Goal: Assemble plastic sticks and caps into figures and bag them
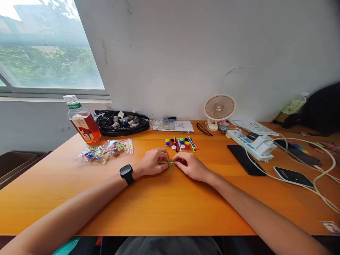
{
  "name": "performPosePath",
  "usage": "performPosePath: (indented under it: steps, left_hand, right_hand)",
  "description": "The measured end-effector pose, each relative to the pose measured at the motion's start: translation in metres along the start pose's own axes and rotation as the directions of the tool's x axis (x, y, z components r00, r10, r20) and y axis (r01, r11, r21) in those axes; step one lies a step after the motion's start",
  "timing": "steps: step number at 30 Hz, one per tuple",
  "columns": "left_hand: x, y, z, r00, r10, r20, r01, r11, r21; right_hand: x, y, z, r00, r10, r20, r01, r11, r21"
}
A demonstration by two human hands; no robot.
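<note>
My left hand (156, 162), with a black watch (126, 174) on its wrist, pinches a thin bright green strip (162, 162) just above the table. From the other side my right hand (191, 165) closes its thumb and fingertips on the strip's right end. A small rounded green part shows between the fingertips, too small to make out. Just beyond the hands lie several coloured round discs (182, 145), red, blue, yellow, green, black and white. Bundles of thin coloured strips (191, 143) lie among them.
Clear plastic packets (92, 153) and a tea bottle (84, 124) stand to the left. A black bag (106, 128) of grey pieces sits at the back. A fan (220, 108), power strip (249, 144), black flat case (245, 159), phone (293, 176) and white cables occupy the right.
</note>
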State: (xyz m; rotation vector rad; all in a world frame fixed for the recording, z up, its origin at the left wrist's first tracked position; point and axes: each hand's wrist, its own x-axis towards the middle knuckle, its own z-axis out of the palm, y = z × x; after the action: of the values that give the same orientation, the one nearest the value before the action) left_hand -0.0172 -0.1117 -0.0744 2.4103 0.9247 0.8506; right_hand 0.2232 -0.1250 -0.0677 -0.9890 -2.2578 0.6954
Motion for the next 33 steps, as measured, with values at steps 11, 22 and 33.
performPosePath:
  steps: [11, 22, 33]
  left_hand:
    - [0.0, -0.001, -0.01, 0.947, -0.225, -0.229, 0.158, 0.948, -0.276]
    - [0.0, -0.004, -0.011, 0.945, -0.198, -0.259, 0.157, 0.973, -0.171]
    - [-0.005, -0.022, -0.029, 0.992, -0.117, 0.054, 0.099, 0.961, 0.259]
  right_hand:
    - [0.007, 0.011, -0.006, 0.95, 0.303, -0.072, -0.256, 0.893, 0.369]
    - [0.004, 0.033, -0.014, 0.942, 0.215, -0.258, -0.23, 0.973, -0.027]
    - [-0.004, 0.021, -0.016, 0.979, 0.169, -0.116, -0.2, 0.904, -0.377]
